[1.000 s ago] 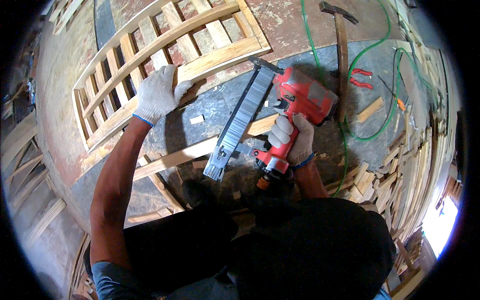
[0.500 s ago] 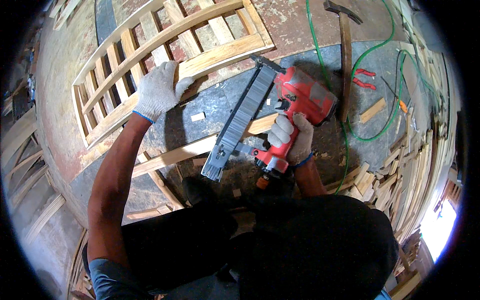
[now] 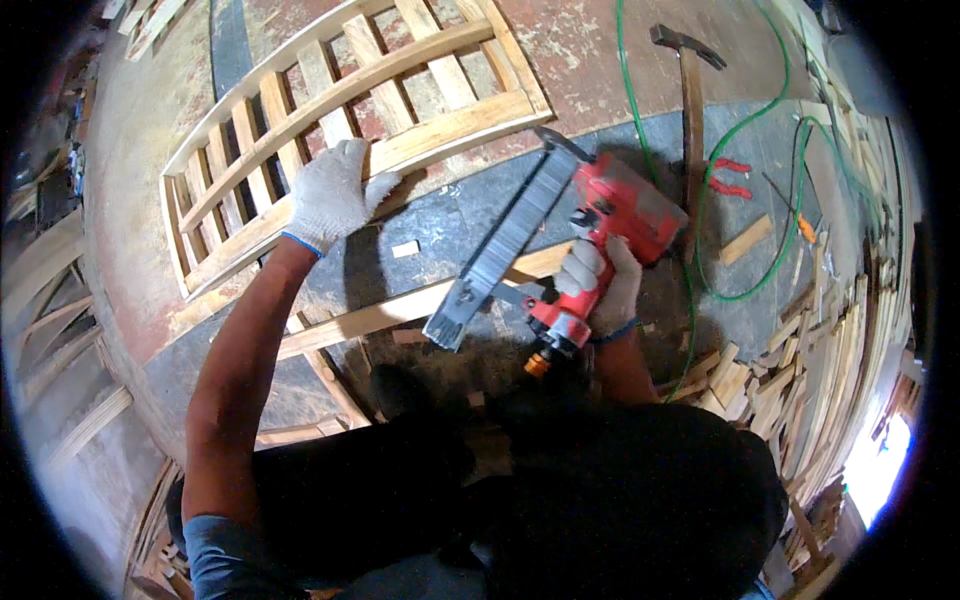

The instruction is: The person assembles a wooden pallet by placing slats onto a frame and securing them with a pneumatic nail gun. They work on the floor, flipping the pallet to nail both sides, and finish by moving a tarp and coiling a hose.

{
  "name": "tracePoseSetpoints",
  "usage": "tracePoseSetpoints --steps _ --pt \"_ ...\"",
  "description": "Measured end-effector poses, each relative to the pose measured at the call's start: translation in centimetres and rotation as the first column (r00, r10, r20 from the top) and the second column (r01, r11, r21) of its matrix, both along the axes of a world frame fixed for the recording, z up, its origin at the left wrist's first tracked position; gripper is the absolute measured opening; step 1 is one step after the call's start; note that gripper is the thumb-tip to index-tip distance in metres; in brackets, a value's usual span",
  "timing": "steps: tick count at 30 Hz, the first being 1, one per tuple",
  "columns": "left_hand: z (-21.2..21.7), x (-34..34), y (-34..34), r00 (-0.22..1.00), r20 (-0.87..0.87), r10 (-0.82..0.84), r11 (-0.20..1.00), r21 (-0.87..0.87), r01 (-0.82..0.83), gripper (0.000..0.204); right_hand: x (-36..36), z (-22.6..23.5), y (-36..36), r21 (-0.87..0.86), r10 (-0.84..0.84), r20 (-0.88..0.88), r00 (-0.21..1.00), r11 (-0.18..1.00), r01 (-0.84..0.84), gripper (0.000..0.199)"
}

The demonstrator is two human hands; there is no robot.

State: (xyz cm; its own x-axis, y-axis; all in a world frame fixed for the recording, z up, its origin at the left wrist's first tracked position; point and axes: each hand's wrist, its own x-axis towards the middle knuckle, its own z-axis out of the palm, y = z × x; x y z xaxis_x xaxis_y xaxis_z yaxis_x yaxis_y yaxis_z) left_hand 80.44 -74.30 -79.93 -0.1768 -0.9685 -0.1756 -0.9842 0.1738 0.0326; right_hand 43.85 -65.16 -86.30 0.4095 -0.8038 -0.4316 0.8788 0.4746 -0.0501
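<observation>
My left hand [image 3: 328, 200], in a white knit glove with a blue cuff, lies over the near rail of a slatted wooden frame [image 3: 455, 130]. Its fingers wrap the rail while the thumb points right. The frame has a curved far side and several cross slats. My right hand [image 3: 600, 275], gloved as well, grips the handle of a red nail gun [image 3: 640, 208]. The gun's long grey magazine [image 3: 508, 235] slants down to the left. Its nose is just off the frame's near right end, apparently apart from it. An orange-brown fitting [image 3: 538, 363] sits at the handle's base.
To the right lie a claw hammer [image 3: 692, 105], red-handled pliers [image 3: 732, 180], a green hose [image 3: 735, 295] in loops and a wood offcut [image 3: 746, 240]. A long wooden strip [image 3: 385, 310] crosses the floor near my legs. Stacked strips [image 3: 830, 370] fill the right side.
The nail gun has shifted a little to the right in my right hand. My left hand stays on the frame's near rail. The whole view has moved slightly.
</observation>
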Motion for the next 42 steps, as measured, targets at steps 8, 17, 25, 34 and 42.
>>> tracePoseSetpoints --steps 8,17,25,34,42 --pt "0.7 0.5 0.2 0.999 -0.032 -0.015 1.000 -0.002 0.015 0.062 -2.9 3.2 -0.5 0.241 0.055 -0.539 0.841 0.966 0.091 0.034" --pt "3.3 0.5 -1.0 1.000 0.004 -0.012 0.974 0.225 0.011 0.059 -7.9 6.1 -0.7 0.493 0.014 -0.779 -0.627 0.632 -0.598 0.027" --pt "7.8 2.9 1.9 0.985 -0.116 -0.126 0.931 0.329 0.158 0.049 -1.9 9.7 -12.5 0.044 -0.298 -0.896 -0.328 0.678 -0.734 0.021" --pt "12.8 8.3 14.3 0.972 -0.052 -0.230 0.838 0.496 0.225 0.023 13.7 7.6 -20.7 0.295 -0.647 -0.710 -0.276 0.083 -0.952 0.064" --pt "12.6 10.7 17.8 0.946 -0.024 -0.323 0.884 0.348 0.311 0.015 18.1 1.8 -17.7 0.303 -0.239 -0.943 -0.233 -0.318 -0.898 0.068"
